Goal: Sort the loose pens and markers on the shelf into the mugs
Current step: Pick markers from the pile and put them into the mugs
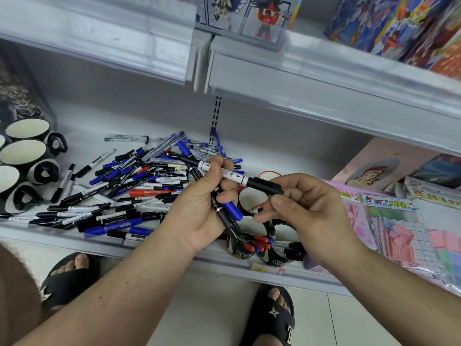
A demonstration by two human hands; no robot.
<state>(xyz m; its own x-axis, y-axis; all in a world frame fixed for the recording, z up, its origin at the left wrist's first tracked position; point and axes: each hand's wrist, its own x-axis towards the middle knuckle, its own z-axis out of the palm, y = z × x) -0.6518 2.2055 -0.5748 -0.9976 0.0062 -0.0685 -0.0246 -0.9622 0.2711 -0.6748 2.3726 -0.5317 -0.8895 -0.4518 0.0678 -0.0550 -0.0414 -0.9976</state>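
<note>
A person crouches at a low white shelf (174,248), sorting stationery. The left hand (202,211) has its fingers (214,166) curled round a small bundle of markers (225,216), among them one with a blue cap, and also grips the white barrel of a black-capped marker (234,177) held crosswise above the shelf. The right hand (306,208) pinches the black cap end of that same marker between thumb and forefinger.

Behind the hands, a loose heap of pens and markers (129,186) in black, blue and red spreads across the middle of the shelf. Directly below the hands stands a cluster of black mugs (252,211) near the shelf's front edge: one front mug (243,253) holds red- and blue-capped pens, its neighbour (279,260) holds black-capped markers, and the mugs behind show white interiors with nothing visible inside, though the hands cover part of them. At the far left, a row of dark mugs (25,151) with pale interiors also shows nothing inside them.

Pink packaged craft kits (399,233) lie on the shelf to the right. Colourful boxes (399,26) sit on the shelf above. Black sandals (272,318) show on the floor below.
</note>
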